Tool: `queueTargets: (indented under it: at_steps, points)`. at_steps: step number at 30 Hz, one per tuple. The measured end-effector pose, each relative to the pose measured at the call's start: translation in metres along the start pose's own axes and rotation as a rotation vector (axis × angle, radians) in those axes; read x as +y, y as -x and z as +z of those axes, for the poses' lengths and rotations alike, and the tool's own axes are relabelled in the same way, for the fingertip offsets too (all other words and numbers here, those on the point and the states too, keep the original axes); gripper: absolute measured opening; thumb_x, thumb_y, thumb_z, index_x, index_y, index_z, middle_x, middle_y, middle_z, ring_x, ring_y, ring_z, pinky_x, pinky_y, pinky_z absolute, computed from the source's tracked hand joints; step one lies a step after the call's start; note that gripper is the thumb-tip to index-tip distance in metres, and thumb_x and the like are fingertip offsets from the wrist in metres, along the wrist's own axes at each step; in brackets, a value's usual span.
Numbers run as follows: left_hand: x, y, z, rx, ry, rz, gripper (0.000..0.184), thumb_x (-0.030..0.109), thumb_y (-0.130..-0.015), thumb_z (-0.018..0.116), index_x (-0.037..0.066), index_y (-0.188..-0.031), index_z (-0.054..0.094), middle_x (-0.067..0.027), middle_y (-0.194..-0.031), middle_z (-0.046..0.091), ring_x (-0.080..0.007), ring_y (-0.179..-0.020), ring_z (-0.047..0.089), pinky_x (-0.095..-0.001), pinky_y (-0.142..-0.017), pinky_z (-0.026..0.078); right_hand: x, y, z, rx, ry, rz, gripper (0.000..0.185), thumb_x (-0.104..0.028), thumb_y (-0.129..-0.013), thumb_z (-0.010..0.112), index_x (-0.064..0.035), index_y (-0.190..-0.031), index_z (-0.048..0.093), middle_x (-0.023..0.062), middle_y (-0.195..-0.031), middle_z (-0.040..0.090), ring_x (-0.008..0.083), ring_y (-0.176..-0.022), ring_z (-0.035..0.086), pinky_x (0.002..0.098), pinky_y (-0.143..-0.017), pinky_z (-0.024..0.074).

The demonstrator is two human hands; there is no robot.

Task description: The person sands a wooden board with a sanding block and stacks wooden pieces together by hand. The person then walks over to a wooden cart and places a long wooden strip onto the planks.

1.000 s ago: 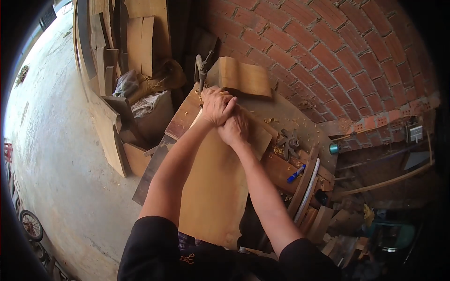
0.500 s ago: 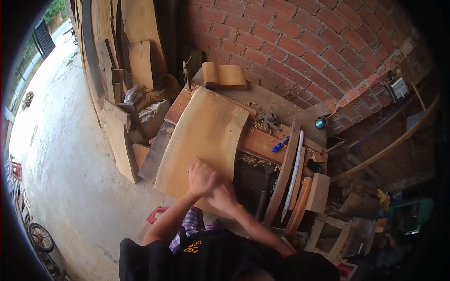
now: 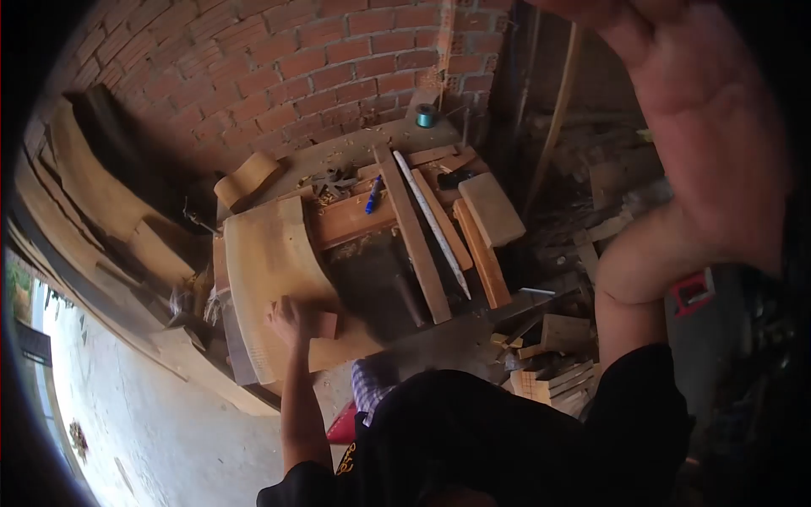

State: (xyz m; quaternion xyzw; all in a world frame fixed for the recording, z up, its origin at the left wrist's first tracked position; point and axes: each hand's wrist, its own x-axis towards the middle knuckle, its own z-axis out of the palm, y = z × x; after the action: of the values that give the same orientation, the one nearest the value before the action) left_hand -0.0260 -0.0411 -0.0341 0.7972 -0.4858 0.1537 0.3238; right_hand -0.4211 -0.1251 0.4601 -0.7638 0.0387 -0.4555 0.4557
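Observation:
My left hand point(image 3: 285, 319) is closed on a small reddish-brown block point(image 3: 323, 324), resting on the lower part of a wide, curved light wood board point(image 3: 266, 270). The block sticks out to the right of my fingers. The board lies on the workbench point(image 3: 372, 317), tilted slightly. My right arm is raised close to the camera at the upper right. Only the base of my right hand point(image 3: 646, 21) shows at the top edge; its fingers are out of the picture.
Right of the board lie a blue marker point(image 3: 373, 194), long wood strips point(image 3: 411, 232), a pale rod point(image 3: 431, 221) and a thick block point(image 3: 492, 209). A curved wood piece point(image 3: 247, 180), metal part point(image 3: 334, 182) and teal spool point(image 3: 425, 116) stand near the brick wall point(image 3: 338, 55). Planks lean at left.
The view has swung right. My hands, together on the board before, have parted: the right has risen to the upper right, the left stays low on the board. The small block now shows.

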Motion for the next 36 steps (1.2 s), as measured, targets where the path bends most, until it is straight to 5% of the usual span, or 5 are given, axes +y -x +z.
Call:
queueTargets:
  at_steps: [7,13,15,21,36]
  points:
    - [0.002,-0.034,-0.007,-0.500,-0.166,-0.171,0.024,0.026,-0.098,0.050,0.008,-0.105,0.064,-0.0101,-0.098,0.065,-0.0169,-0.083,0.064,-0.0306,-0.072,0.054,-0.066,0.050,0.009,0.468,0.568,0.139,0.087,-0.064,-0.098,0.023,0.0057,-0.151,0.021,0.0342,-0.145,0.039,0.0443,-0.135,0.043,0.0474,-0.113,0.0333]
    - [-0.061,-0.041,0.036,-0.312,0.336,0.362,0.026,0.021,-0.093,0.058,0.008,-0.115,0.063,-0.0133,-0.100,0.064,-0.0328,-0.090,0.061,-0.0483,-0.063,0.050,-0.114,0.056,-0.010,0.714,0.857,0.230,0.088,-0.065,-0.098,0.023,0.0055,-0.151,0.020,0.0344,-0.146,0.039,0.0445,-0.135,0.043,0.0479,-0.113,0.0334]
    - [-0.050,-0.049,0.052,-0.008,0.139,0.337,0.027,0.032,-0.093,0.067,0.010,-0.078,0.061,-0.0060,-0.072,0.059,-0.0235,-0.063,0.057,-0.0393,-0.058,0.047,-0.111,0.048,-0.010,0.730,0.875,0.234,0.089,-0.065,-0.098,0.023,0.0054,-0.152,0.019,0.0344,-0.146,0.039,0.0446,-0.135,0.043,0.0481,-0.113,0.0334]
    - [0.048,-0.096,0.043,-0.396,0.475,0.118,0.047,0.043,-0.100,0.052,0.000,-0.112,0.066,-0.0198,-0.103,0.066,-0.0339,-0.095,0.066,-0.0483,-0.082,0.051,-0.115,0.041,-0.002,0.691,0.852,0.227,0.090,-0.066,-0.097,0.024,0.0052,-0.152,0.018,0.0346,-0.146,0.038,0.0448,-0.135,0.042,0.0485,-0.113,0.0335]
    - [0.101,-0.038,-0.027,-0.438,0.457,0.018,0.030,0.029,-0.097,0.063,-0.001,-0.094,0.066,-0.0140,-0.092,0.066,-0.0290,-0.081,0.067,-0.0440,-0.071,0.053,-0.109,0.045,-0.031,0.421,0.597,0.147,0.093,-0.069,-0.096,0.025,0.0046,-0.153,0.015,0.0350,-0.146,0.037,0.0454,-0.135,0.042,0.0496,-0.113,0.0338]
